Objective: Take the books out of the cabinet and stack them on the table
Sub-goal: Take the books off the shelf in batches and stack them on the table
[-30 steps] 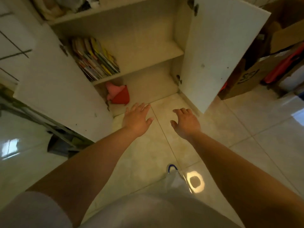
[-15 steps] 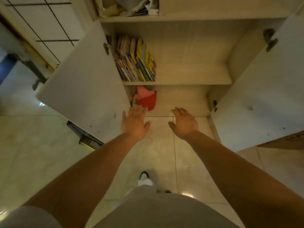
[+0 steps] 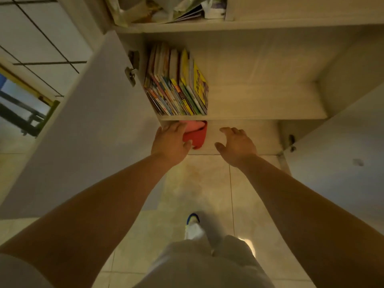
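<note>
**Hands reach toward the open cabinet, books not yet touched**

Head view: The cabinet (image 3: 259,100) stands open, both flat pale doors swung wide. The books (image 3: 176,84) sit on the middle shelf, packed at its left end against the side wall and leaning to the left, spines and bottom edges facing out. They look thin, with glossy, brightly printed covers in yellow, green and orange, more like picture books or magazines than thick hardbacks. The rest of that shelf is bare painted board.

The left hand (image 3: 170,142) is stretched forward below the shelf edge, fingers spread loosely and holding nothing; it overlaps a red and pink item (image 3: 197,136) on the cabinet's bottom level, though contact cannot be told. The right hand (image 3: 236,144) is beside it, well apart, palm down, fingers slightly curled and separated, also empty.

Judging by their look, the books are light singly but weighty as a bundle, floppy rather than stiff, and slick enough to slide against one another. A sound hold would be both hands pressing the block from its two outer covers, or one hand under the bottom edges and one on top, so the middle ones do not slip out. No table shows here. The floor is shiny pale tile (image 3: 197,183).
</note>
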